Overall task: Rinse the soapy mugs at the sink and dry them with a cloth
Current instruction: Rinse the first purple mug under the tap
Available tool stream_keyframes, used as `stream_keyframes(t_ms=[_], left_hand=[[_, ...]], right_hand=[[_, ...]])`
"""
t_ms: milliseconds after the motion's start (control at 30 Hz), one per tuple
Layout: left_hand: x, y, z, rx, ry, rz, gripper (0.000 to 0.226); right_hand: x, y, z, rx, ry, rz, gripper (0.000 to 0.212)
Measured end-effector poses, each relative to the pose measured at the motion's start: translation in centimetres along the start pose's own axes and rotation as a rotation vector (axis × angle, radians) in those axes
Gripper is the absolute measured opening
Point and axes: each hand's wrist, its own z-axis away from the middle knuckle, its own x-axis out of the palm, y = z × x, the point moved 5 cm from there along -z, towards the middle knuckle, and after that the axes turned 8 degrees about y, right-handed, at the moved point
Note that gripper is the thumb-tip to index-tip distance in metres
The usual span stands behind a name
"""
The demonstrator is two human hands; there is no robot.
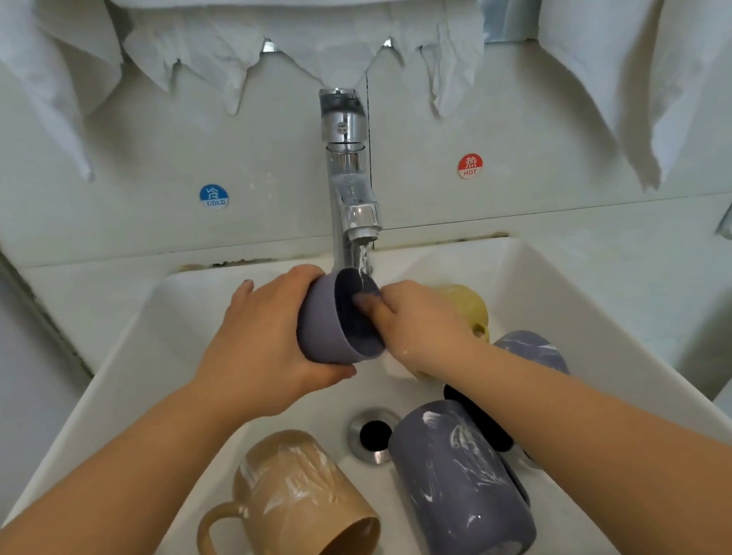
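Purple and tipped on its side, the held mug (337, 320) sits under the tap (348, 180), mouth turned right so the stream runs in. The left hand (263, 345) wraps its base to steady it; the right hand (417, 321) pokes curled fingers inside, likely rubbing suds loose. Soapy mugs wait in the sink (549, 295): tan mug (297, 507) near left, streaked purple mug (460, 487) near right.

The right arm (592, 412) hides most of a yellow mug (465, 308), perhaps soapy
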Motion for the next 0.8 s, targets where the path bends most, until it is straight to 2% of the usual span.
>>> stream_keyframes(t_ms=[167,267,367,467,533,700,800], left_hand=[[0.0,-1.1,-0.2,0.012,-0.022,0.079,0.079],[0.6,-1.1,-0.2,0.008,-0.048,0.12,0.083],[0.6,-1.4,-0.4,0.003,-0.039,0.167,0.083],[0.3,-1.8,-0.5,-0.005,-0.027,0.236,0.084],[0.0,-1.7,-0.6,0.001,-0.023,0.264,0.082],[0.4,-0.9,-0.3,-0.002,-0.099,0.344,0.077],[0.4,-1.1,-0.2,-0.021,-0.107,0.386,0.077]], right_hand=[[0.8,0.0,0.3,0.001,-0.171,-0.152,0.032],[0.2,0.3,-0.1,0.014,-0.071,-0.011,0.038],[0.0,-0.1,-0.2,-0.073,0.014,0.193,0.043],[0.2,-0.3,-0.1,-0.103,-0.012,0.007,0.028],[0.1,-0.2,-0.1,-0.106,-0.001,-0.144,0.026],[-0.5,0.0,-0.2,-0.1,0.039,-0.014,0.049],[-0.2,-0.1,0.0,-0.093,-0.036,-0.091,0.041]])
